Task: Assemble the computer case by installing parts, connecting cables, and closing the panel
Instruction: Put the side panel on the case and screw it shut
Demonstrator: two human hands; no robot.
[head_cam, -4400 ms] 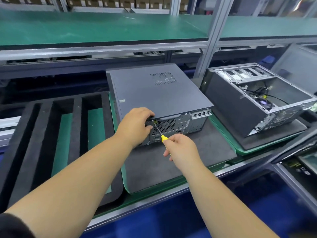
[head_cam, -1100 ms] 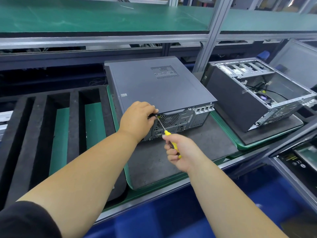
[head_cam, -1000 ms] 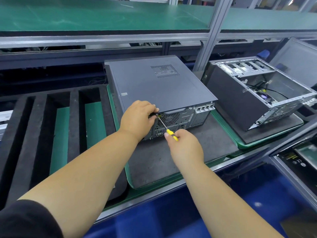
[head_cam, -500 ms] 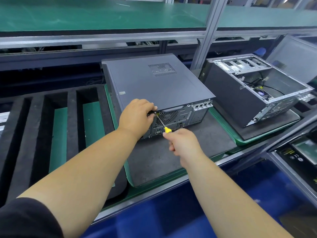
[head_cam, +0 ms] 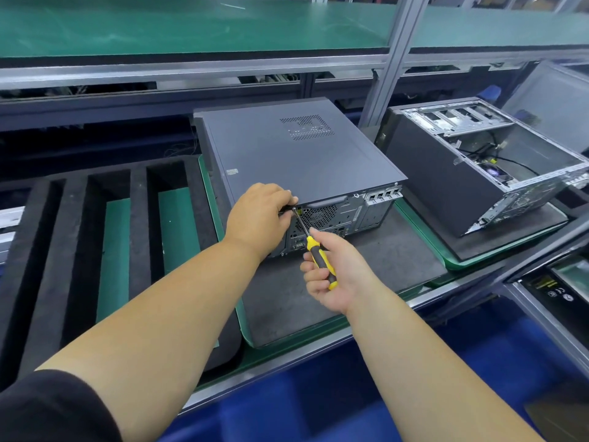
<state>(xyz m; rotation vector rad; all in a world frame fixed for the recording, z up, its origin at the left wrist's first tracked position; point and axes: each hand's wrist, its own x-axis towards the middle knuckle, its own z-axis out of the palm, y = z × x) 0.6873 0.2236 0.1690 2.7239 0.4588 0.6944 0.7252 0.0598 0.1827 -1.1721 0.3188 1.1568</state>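
Computer case (head_cam: 296, 154) label unreadable; left hand (head_cam: 258, 215) grips its rear edge, right hand (head_cam: 338, 269) clasps screwdriver (head_cam: 314, 247).

Closed computer case (head_cam: 296, 154) lying flat on a dark foam mat (head_cam: 366, 269). Left hand (head_cam: 258, 215) pinned on its rear top corner, right hand (head_cam: 334, 269) gripping a yellow-handled screwdriver (head_cam: 318, 256), tip at the back panel edge.

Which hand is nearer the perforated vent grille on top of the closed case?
Left. The left hand rests on the closed case's near edge, below the vent grille. The right hand holds the screwdriver lower down, off the case.
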